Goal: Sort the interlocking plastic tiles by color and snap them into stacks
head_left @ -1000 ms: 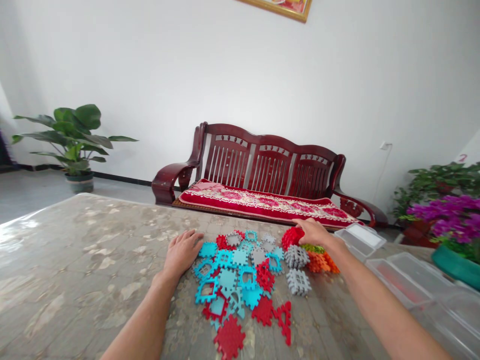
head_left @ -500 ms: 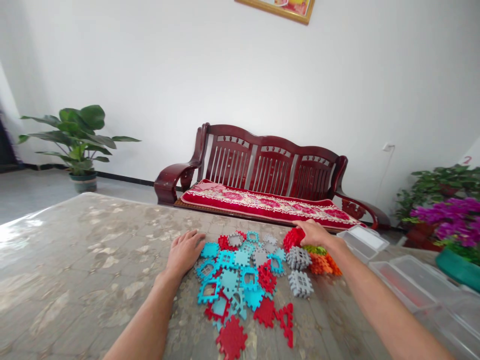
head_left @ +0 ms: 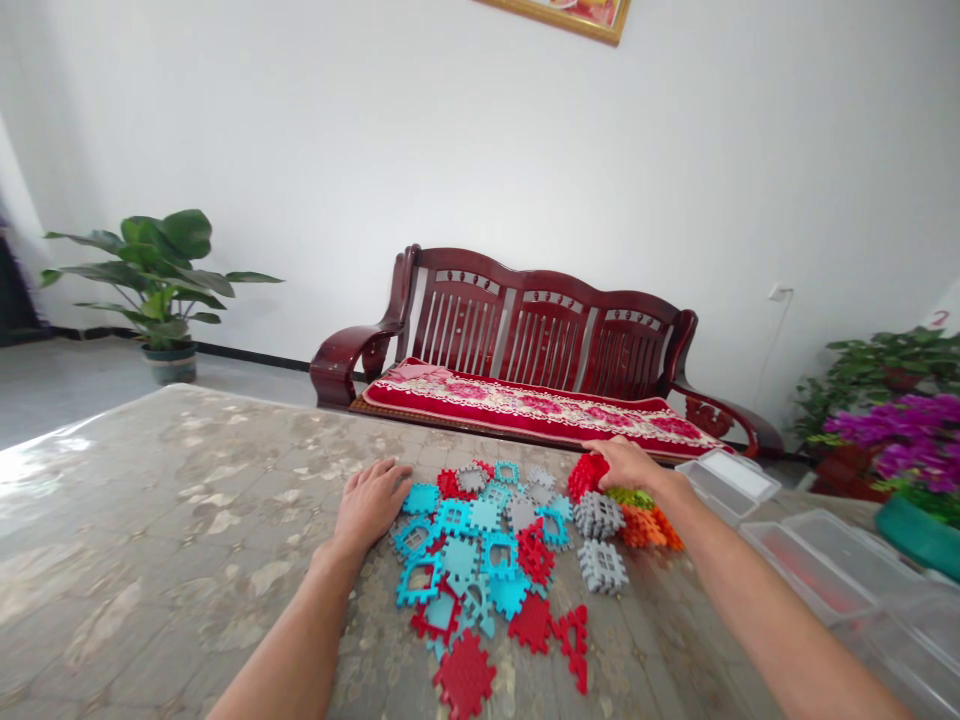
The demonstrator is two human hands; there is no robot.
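My left hand [head_left: 375, 497] lies flat on the table with its fingers stretched out, beside a blue tile [head_left: 421, 499] and holding nothing. My right hand [head_left: 626, 466] has its fingers around a stack of red interlocking tiles [head_left: 586, 478] at the back right; some fingertips are hidden behind the stack. Between my arms spreads a loose heap of notched plastic tiles [head_left: 460, 560] in blue, red and grey, several with window cutouts. Near my right hand stand two grey tile stacks [head_left: 600, 516], an orange pile [head_left: 646, 525] and some green tiles [head_left: 632, 497].
Clear plastic boxes [head_left: 814, 565] stand along the right of the patterned table [head_left: 187, 560]. Purple flowers [head_left: 900, 440] in a teal pot are beyond them. A dark wooden bench [head_left: 540, 340] with a red cushion is behind the table, and a potted plant [head_left: 161, 270] stands at left.
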